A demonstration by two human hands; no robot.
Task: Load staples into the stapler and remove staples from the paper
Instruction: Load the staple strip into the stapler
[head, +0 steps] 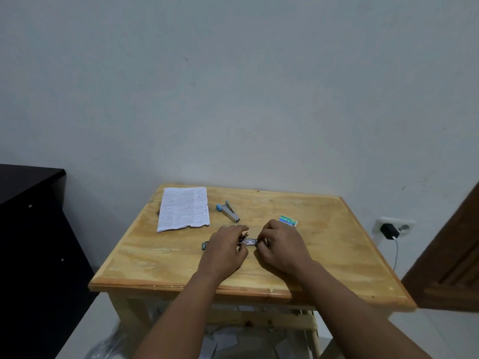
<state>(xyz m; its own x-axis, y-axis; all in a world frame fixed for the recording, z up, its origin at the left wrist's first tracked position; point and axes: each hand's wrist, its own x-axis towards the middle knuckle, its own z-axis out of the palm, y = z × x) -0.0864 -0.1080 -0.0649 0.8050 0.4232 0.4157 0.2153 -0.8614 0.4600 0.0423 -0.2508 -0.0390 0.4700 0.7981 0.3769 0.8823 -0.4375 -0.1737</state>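
Observation:
A small metal stapler [249,241] lies across the middle of the wooden table [324,250], its teal end [205,245] poking out to the left. My left hand [225,251] covers its left part and grips it. My right hand [281,248] pinches its right end; whether staples are between those fingers is hidden. A second stapler [229,211] with a blue end lies farther back. A printed sheet of paper [184,208] rests at the back left. A green staple box [287,220] sits just behind my right hand.
The table stands against a pale wall. A black cabinet [31,229] is close on the left. A wall socket with a black charger [388,230] and cable is at the right, beside a brown door [456,255]. Paper scraps lie under the table.

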